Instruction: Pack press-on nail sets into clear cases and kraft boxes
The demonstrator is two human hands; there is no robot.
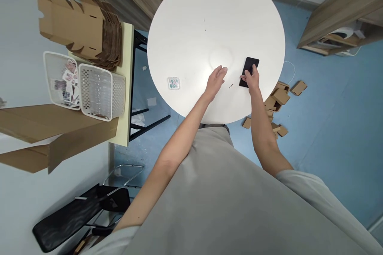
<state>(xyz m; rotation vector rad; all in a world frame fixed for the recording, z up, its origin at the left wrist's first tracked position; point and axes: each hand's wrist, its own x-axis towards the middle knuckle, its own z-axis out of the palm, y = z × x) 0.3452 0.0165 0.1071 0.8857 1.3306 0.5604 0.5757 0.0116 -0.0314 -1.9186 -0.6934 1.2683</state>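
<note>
My left hand (pixel 214 83) is over the near part of the round white table (pixel 215 12), fingers stretched out and nothing in them. To its right, my right hand (pixel 251 78) grips a black smartphone (pixel 247 65) from above, with fingers across its dark face and at its left edge. The phone lies at or just above the tabletop; I cannot tell which. Between my hands is a small dark, thin piece (pixel 231 86). A small clear case (pixel 173 83) with rows of teal pieces sits at the table's left.
Left of the table, a side table (pixel 127 48) bears stacked flat cardboard boxes (pixel 72 28), white plastic baskets (pixel 112 91) and a large open carton (pixel 80 143). Small cardboard boxes (pixel 279 95) lie on the floor at right. A black folding chair (pixel 72 215) stands lower left.
</note>
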